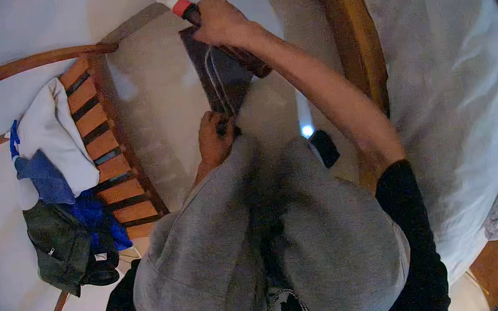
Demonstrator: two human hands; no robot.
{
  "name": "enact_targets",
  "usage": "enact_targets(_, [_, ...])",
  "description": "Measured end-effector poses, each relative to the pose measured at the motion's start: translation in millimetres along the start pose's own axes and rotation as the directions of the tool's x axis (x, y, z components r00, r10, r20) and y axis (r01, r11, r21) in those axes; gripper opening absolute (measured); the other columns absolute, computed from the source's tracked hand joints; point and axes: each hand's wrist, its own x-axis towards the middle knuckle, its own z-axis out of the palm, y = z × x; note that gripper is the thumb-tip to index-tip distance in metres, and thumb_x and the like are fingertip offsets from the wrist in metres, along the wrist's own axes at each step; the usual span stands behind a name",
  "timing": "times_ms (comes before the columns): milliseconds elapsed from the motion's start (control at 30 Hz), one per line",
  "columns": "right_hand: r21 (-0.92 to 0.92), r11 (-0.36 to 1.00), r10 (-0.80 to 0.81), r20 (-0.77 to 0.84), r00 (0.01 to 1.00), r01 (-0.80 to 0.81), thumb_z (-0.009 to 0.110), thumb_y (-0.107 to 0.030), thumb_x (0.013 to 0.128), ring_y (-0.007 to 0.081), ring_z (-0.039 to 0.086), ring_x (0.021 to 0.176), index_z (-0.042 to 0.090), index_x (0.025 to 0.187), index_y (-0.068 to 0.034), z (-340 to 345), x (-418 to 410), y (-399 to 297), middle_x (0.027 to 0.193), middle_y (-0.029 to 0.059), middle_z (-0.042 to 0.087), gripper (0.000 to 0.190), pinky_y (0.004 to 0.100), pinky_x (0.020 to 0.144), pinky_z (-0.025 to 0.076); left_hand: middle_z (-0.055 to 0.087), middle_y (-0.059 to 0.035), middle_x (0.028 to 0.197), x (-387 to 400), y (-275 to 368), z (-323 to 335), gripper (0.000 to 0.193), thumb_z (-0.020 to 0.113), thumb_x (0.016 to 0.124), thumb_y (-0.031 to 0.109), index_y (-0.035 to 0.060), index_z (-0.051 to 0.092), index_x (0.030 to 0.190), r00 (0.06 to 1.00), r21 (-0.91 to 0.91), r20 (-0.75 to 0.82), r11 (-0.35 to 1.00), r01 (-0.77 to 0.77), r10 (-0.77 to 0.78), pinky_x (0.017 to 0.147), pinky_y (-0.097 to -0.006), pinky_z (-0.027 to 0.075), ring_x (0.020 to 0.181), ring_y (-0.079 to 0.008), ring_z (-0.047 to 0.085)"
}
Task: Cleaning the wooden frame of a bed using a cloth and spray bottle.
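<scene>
My right hand is at the top of the view, closed around a slim bottle-like object with a white tip, a red band and a dark body. Below that hand is a dark brown flat item, perhaps a bag, with two pale cord-like lines along it. My left hand is beside my left knee, its fingers curled on the near end of the brown item. Something small and dark shows between those fingers, too blurred to name. A fold or second brown part lies under my right wrist.
A wooden slatted bench or rack stands left, with a white cloth and a dark green bag near it. At right is a bed with a pale sheet and wooden frame. A dark object lies beside a bright light spot.
</scene>
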Motion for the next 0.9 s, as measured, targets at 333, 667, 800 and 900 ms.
enact_targets(333, [-0.201, 0.950, -0.273, -0.175, 0.946, 0.237, 0.066, -0.026, 0.076, 0.0384, 0.066, 0.079, 0.064, 0.092, -0.001, 37.7, 9.3, -12.6, 0.078, 0.0193, 0.067, 0.029, 0.0455, 0.074, 0.054, 0.055, -0.0220, 0.111, 9.9, 12.7, -26.6, 0.037, 0.068, 0.086, 0.024, -0.0016, 0.056, 0.110, 0.971, -0.154, 0.037, 0.959, 0.238, -0.235, 0.085, -0.0417, 0.048, 0.097, -0.0344, 0.058])
enact_targets(667, [0.228, 0.941, 0.305, -0.258, 0.917, -0.249, 0.073, -0.026, 0.076, 0.0285, 0.057, 0.060, 0.059, 0.083, 0.002, -11.0, -113.0, 60.4, 0.066, 0.0154, 0.058, 0.033, 0.0409, 0.061, 0.046, 0.031, -0.0208, 0.148, 158.2, 18.3, -30.2, 0.077, 0.068, 0.082, 0.046, 0.0069, 0.036, 0.140, 0.886, 0.288, 0.053, 0.843, -0.454, 0.460, 0.113, -0.0495, 0.021, 0.137, -0.0394, 0.029])
enact_targets(800, [0.319, 0.867, 0.435, -0.115, 0.893, -0.381, 0.074, -0.026, 0.077, 0.0231, 0.053, 0.060, 0.058, 0.083, 0.002, -0.7, -144.2, 70.4, 0.067, 0.0134, 0.057, 0.033, 0.0384, 0.061, 0.046, 0.052, -0.0159, 0.127, 205.4, 15.4, -31.2, 0.071, 0.073, 0.075, 0.050, 0.0111, 0.050, 0.129, 0.723, 0.130, 0.436, 0.757, -0.640, 0.536, 0.104, -0.0450, 0.036, 0.120, -0.0330, 0.048])
enact_targets(900, [0.317, 0.862, 0.421, -0.012, 0.907, -0.396, 0.073, -0.027, 0.078, 0.0196, 0.055, 0.063, 0.059, 0.085, 0.001, -2.6, -159.0, 71.9, 0.070, 0.0114, 0.060, 0.032, 0.0368, 0.063, 0.046, 0.059, -0.0165, 0.114, 220.7, 14.3, -31.2, 0.067, 0.073, 0.074, 0.052, 0.0073, 0.055, 0.120, 0.666, 0.143, 0.580, 0.746, -0.651, 0.469, 0.097, -0.0447, 0.042, 0.112, -0.0334, 0.054])
